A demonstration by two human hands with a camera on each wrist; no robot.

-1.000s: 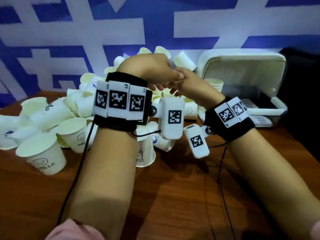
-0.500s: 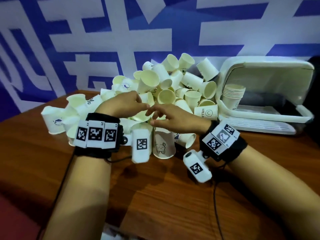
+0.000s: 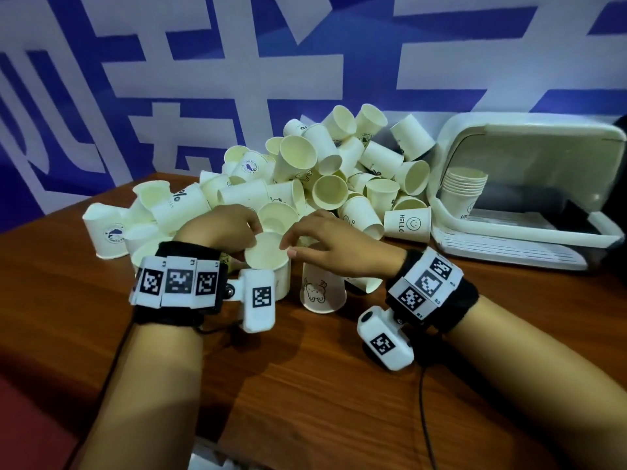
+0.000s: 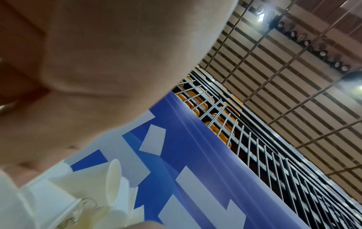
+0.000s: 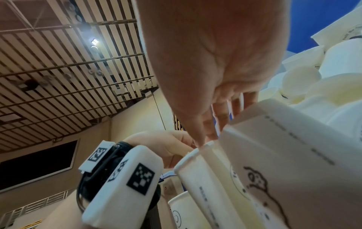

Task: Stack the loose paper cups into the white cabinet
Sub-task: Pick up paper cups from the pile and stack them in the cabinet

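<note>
wooden table [image 3: 305,385], blue-and-white wall behind, both my hands down at the near edge of the cup pile [image 3: 322,174].
since half a second ago an upright cup [image 3: 269,262] has come between my hands: my left hand [image 3: 220,228] curls around its rim, and my right hand [image 3: 334,247] pinches the far rim, over an upside-down bear cup [image 3: 322,290]. at the right, the white cabinet [image 3: 529,137] stands open with a nested stack of cups [image 3: 464,188] inside.
</note>
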